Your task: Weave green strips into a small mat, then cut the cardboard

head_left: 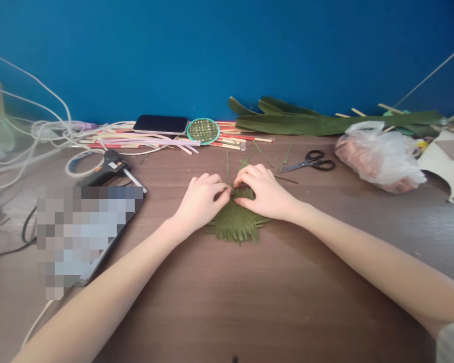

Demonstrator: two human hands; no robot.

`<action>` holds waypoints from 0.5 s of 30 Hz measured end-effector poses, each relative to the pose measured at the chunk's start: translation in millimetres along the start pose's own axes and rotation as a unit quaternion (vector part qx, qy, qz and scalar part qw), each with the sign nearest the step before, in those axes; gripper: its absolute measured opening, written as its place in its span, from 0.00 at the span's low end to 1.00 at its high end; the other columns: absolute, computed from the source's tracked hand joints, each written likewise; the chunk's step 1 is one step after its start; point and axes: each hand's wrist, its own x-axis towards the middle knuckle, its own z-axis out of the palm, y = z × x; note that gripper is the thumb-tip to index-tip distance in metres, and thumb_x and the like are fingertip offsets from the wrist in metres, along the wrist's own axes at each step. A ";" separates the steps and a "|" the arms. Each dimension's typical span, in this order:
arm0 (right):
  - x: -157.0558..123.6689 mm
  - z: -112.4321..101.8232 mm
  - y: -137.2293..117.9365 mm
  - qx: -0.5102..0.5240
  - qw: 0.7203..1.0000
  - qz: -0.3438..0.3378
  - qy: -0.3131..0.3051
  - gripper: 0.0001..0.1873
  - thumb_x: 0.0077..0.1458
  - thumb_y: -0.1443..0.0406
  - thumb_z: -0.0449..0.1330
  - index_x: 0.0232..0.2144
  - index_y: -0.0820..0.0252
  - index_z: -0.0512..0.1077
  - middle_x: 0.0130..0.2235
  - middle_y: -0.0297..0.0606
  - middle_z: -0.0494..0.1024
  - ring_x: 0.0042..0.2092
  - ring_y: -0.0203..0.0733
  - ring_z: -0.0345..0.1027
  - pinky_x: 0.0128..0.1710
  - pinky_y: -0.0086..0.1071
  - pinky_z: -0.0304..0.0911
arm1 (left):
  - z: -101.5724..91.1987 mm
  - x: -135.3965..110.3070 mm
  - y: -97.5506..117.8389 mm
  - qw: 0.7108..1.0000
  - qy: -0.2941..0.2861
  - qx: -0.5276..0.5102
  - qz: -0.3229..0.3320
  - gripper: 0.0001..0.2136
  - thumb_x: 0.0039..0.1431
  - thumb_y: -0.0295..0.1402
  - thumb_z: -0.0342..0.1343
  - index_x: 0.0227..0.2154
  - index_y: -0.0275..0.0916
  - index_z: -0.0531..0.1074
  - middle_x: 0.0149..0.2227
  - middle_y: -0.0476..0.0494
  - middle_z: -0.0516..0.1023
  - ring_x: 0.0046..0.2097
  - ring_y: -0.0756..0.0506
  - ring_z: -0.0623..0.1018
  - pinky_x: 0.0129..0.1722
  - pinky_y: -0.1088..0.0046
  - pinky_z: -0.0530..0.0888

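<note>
A small mat woven from green leaf strips (236, 222) lies flat on the brown table, its cut strip ends fringing the edges. At its upper left edge, my left hand (202, 199) is closed, thumb and forefinger pinching a strip end. My right hand (265, 194) curls over the mat's upper right, fingertips at the same edge close to the left fingertips and thumb resting on the weave. Part of the mat is hidden under both hands. Loose leaf strips (287, 153) are scattered just beyond them.
Black-handled scissors (313, 160), a plastic bag (380, 156) and long green leaves (306, 123) lie right and behind. A round woven piece with a teal rim (203, 131), phone (161, 124), glue gun (108, 169), tape roll (68, 166), blurred tablet (94, 234) and white cables lie left.
</note>
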 end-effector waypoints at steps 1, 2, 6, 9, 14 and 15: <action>0.2 0.3 0.7 0.006 1.000 0.001 -0.001 0.09 0.49 0.62 0.59 0.33 0.58 0.65 0.42 0.40 0.69 0.46 0.49 0.56 0.45 0.42 0.53 | -0.2 0.1 0.3 1.000 0.000 0.000 -0.001 0.12 0.60 0.32 0.46 0.30 0.38 0.75 0.31 0.46 0.73 0.36 0.46 0.68 0.35 0.69 0.60; 0.3 0.5 1.3 0.013 1.000 0.003 -0.003 0.09 0.49 0.62 0.59 0.33 0.58 0.65 0.42 0.40 0.69 0.46 0.48 0.56 0.45 0.42 0.53 | -0.4 0.3 0.4 1.000 0.000 -0.001 -0.002 0.12 0.60 0.31 0.46 0.30 0.38 0.75 0.31 0.46 0.73 0.36 0.46 0.68 0.35 0.69 0.60; 0.7 1.2 1.8 0.031 0.999 0.023 -0.009 0.09 0.48 0.63 0.60 0.32 0.58 0.64 0.41 0.40 0.68 0.45 0.48 0.56 0.45 0.41 0.53 | -0.8 0.1 0.4 1.000 -0.003 -0.005 -0.006 0.12 0.59 0.31 0.46 0.30 0.38 0.75 0.31 0.47 0.73 0.37 0.46 0.68 0.35 0.69 0.60; 0.6 0.5 0.9 0.037 0.999 0.027 -0.007 0.09 0.48 0.63 0.59 0.32 0.58 0.63 0.41 0.40 0.68 0.45 0.47 0.56 0.44 0.41 0.53 | -0.2 -0.1 -0.4 1.000 -0.003 -0.006 -0.006 0.12 0.60 0.32 0.46 0.30 0.38 0.76 0.31 0.47 0.73 0.36 0.46 0.68 0.35 0.69 0.60; 0.4 -1.4 0.2 0.033 0.999 0.018 -0.020 0.08 0.49 0.64 0.58 0.32 0.57 0.61 0.41 0.39 0.67 0.45 0.48 0.56 0.44 0.41 0.52 | 1.0 -0.5 -1.9 1.000 -0.001 -0.006 -0.004 0.12 0.59 0.32 0.46 0.31 0.39 0.76 0.31 0.47 0.73 0.37 0.46 0.68 0.35 0.68 0.60; 0.4 -1.5 0.2 0.031 0.999 0.015 -0.022 0.08 0.49 0.64 0.58 0.32 0.57 0.61 0.41 0.39 0.67 0.45 0.48 0.55 0.45 0.41 0.52 | 1.0 -0.5 -1.9 1.000 -0.001 -0.007 -0.004 0.12 0.59 0.32 0.46 0.31 0.39 0.76 0.31 0.47 0.73 0.37 0.46 0.68 0.35 0.68 0.60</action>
